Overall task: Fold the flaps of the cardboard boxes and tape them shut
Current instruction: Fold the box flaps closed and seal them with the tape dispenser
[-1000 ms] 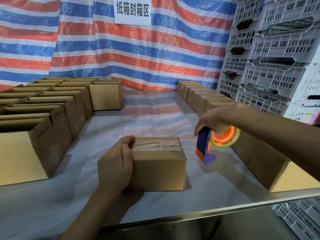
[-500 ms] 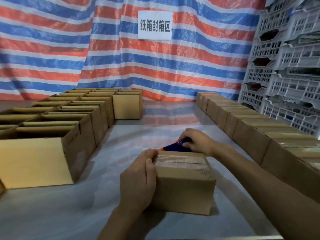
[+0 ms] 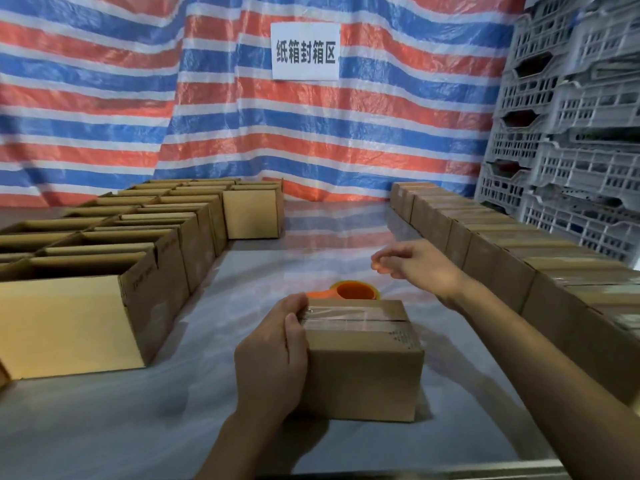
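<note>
Head view: one closed box (image 3: pixel 360 358) sits on the surface (image 3: pixel 242 299) near the middle of its near edge. A single strip of clear tape (image 3: pixel 356 315) runs along its top seam from left end to right end. The left hand (image 3: pixel 273 355) grips the box's left end, with the fingers (image 3: pixel 294 304) curled over the top edge onto the tape and the thumb lying along the near face. The right hand (image 3: pixel 412 263) hovers above the surface beyond the box's right end. It touches nothing, its fingers are loosely extended and empty, and their tips are blurred. One orange dispenser (image 3: pixel 353 291) lies just behind the box, partly hidden by it.

Open boxes (image 3: pixel 104 306) stand in two files along the left edge, flaps up. At least five show in the inner file; the far ones are too crowded to count. A single row of taped boxes (image 3: pixel 485 247) lines the right edge, at least eight of them. Grey crates (image 3: pixel 571 133) are stacked past that edge. One white sign (image 3: pixel 305 51) hangs on the striped tarp (image 3: pixel 138 98) behind the far edge.
</note>
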